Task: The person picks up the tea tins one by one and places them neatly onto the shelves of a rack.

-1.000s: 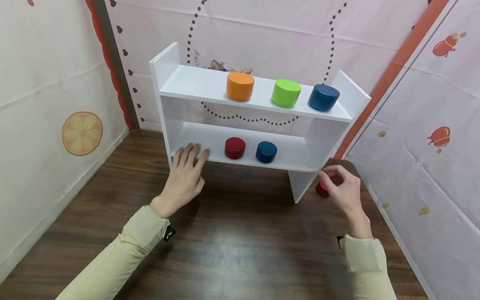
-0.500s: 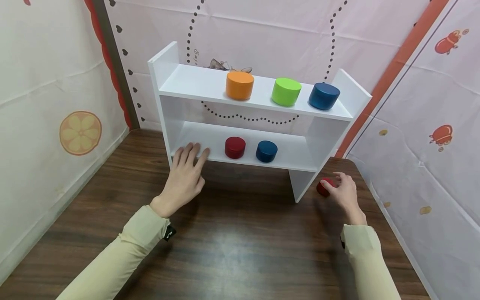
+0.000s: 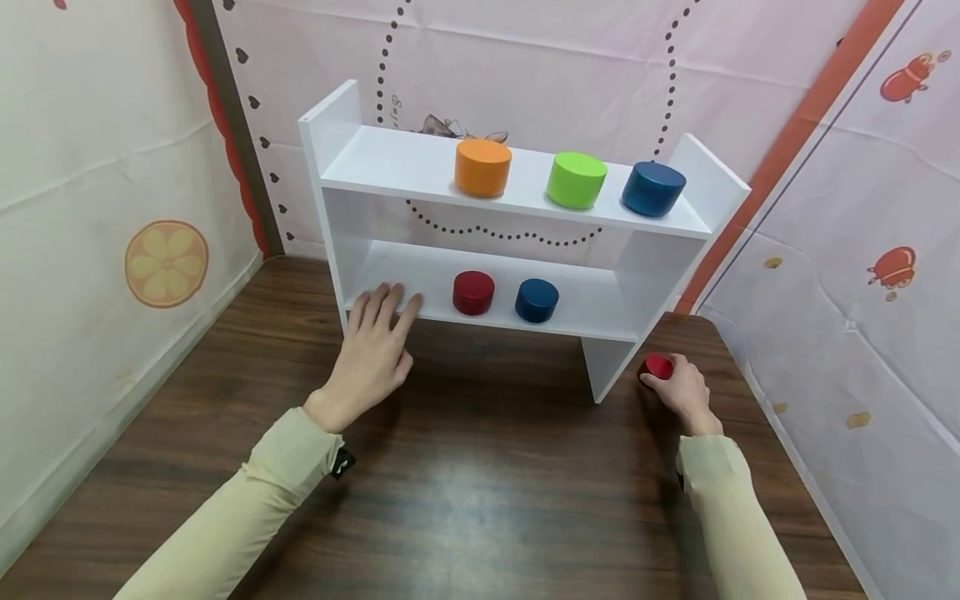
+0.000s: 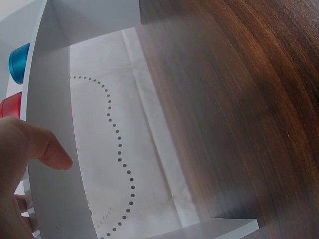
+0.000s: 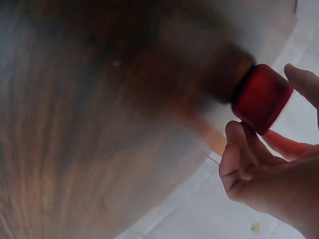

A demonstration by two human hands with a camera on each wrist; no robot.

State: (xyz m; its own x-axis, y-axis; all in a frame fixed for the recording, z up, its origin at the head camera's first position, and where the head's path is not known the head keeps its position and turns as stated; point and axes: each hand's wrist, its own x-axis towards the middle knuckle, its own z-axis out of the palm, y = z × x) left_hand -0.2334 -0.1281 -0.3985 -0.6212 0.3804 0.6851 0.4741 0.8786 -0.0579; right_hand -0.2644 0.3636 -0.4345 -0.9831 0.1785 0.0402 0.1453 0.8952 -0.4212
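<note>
My left hand (image 3: 371, 354) rests with spread fingers on the front edge of the white shelf unit's lower board (image 3: 408, 262), at its left end. In the left wrist view, the thumb (image 4: 52, 152) extends in front of the board's underside. Right of the shelf unit, my right hand (image 3: 686, 392) holds a red cylinder (image 3: 655, 367) at table level between thumb and fingers. The right wrist view shows the same red cylinder (image 5: 261, 99) with fingers on opposite sides. Another red cylinder (image 3: 473, 292) and a small blue cylinder (image 3: 537, 301) stand on the lower board.
The upper board (image 3: 397, 162) carries an orange cylinder (image 3: 482, 168), a green cylinder (image 3: 576, 181) and a larger blue cylinder (image 3: 653, 189). A dark wooden table (image 3: 465, 483) lies beneath everything. Patterned cloth walls (image 3: 847, 292) enclose the back and sides.
My right hand has come down to the red cylinder beside the shelf unit, and its fingers have closed round it. The left hand stays where it was on the lower board.
</note>
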